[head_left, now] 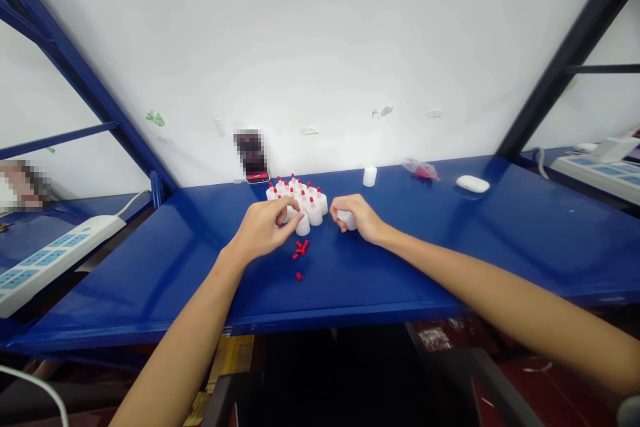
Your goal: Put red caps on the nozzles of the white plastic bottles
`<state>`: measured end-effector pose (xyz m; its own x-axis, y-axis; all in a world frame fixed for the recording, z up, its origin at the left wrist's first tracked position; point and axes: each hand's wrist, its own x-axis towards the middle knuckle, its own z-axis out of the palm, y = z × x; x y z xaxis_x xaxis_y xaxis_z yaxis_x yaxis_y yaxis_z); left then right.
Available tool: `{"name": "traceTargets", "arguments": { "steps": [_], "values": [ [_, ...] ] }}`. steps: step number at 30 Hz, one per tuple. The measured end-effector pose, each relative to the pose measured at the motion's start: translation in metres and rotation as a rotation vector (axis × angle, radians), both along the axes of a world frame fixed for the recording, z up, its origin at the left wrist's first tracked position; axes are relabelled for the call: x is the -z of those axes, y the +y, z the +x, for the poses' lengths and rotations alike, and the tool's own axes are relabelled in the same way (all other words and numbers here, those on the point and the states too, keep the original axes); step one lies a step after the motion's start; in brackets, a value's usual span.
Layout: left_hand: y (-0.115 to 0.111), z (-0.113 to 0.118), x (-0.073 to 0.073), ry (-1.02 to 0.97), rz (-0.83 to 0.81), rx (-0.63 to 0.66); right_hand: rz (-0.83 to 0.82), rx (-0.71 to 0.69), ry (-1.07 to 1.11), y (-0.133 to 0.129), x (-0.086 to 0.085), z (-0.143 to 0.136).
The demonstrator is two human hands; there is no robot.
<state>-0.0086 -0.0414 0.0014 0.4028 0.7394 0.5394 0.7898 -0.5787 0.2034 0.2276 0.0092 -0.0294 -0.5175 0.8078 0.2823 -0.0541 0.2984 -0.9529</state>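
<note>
My left hand (pixel 264 228) is closed in a pinch, thumb and forefinger meeting at the top of a small white bottle (pixel 303 225) that stands on the blue table; its tip is hidden by the fingers. Behind it stands a close group of several white bottles (pixel 314 213) with red tips. Fingers of my right hand (pixel 361 219) are wrapped round another white bottle (pixel 346 219), held just right of the group, its top hidden. Several loose small red caps (pixel 301 249) lie in front of the left hand, with one red cap (pixel 299 276) nearer the table's edge.
A single white bottle (pixel 369 176) stands farther back on the blue table (pixel 390 273). Near the wall are a bag of red pieces (pixel 423 170), a white oval case (pixel 473 183) and a propped phone (pixel 253 155). Power strips (pixel 55 260) flank the table; blue posts (pixel 95 67) rise at its sides.
</note>
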Motion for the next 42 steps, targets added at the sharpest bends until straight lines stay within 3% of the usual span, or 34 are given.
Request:
{"name": "traceTargets", "arguments": {
  "steps": [3,6,12,23,30,37,42],
  "values": [
    [-0.007,0.004,-0.007,0.060,-0.146,0.104,0.008,-0.020,-0.017,-0.002,-0.002,-0.001],
    [-0.010,0.007,-0.012,0.177,-0.318,0.115,0.026,-0.001,-0.004,-0.002,-0.002,-0.001],
    [-0.007,0.012,-0.009,0.315,-0.379,0.057,0.068,0.064,-0.023,-0.003,-0.002,-0.001],
    [-0.007,0.018,-0.002,0.293,-0.396,0.050,0.384,0.171,-0.348,-0.010,-0.004,-0.001],
    [-0.007,0.022,0.000,0.278,-0.412,0.061,0.469,0.181,-0.577,-0.013,-0.007,-0.001],
    [-0.006,0.023,0.003,0.266,-0.342,0.109,0.566,0.047,-0.632,-0.013,-0.007,0.000],
    [-0.008,0.026,0.004,0.044,-0.149,0.192,0.642,-0.035,-0.574,-0.015,-0.005,0.000]
  ]
}}
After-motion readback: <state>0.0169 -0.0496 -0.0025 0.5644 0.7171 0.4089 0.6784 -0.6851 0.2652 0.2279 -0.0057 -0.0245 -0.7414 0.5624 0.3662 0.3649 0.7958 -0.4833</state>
